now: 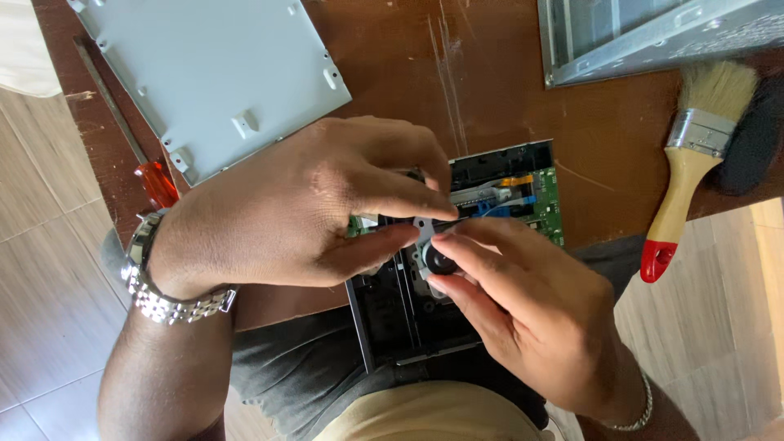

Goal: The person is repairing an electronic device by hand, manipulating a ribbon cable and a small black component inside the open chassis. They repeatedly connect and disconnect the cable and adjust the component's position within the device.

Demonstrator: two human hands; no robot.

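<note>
An opened optical disc drive [392,318] with a black plastic frame and a green circuit board [545,200] rests partly on the brown table edge and partly over my lap. My left hand [294,204], with a metal watch on its wrist, covers the drive's left side, thumb and forefinger pinched at the middle mechanism. My right hand [531,306] presses its fingers on the round black spindle hub [441,261]. What the fingertips grip is hidden.
A grey metal cover plate [212,73] lies at the upper left, with a red-handled screwdriver [155,181] beside it. A paintbrush [690,175] with a wooden, red-tipped handle lies at the right. A metal case [653,37] sits top right.
</note>
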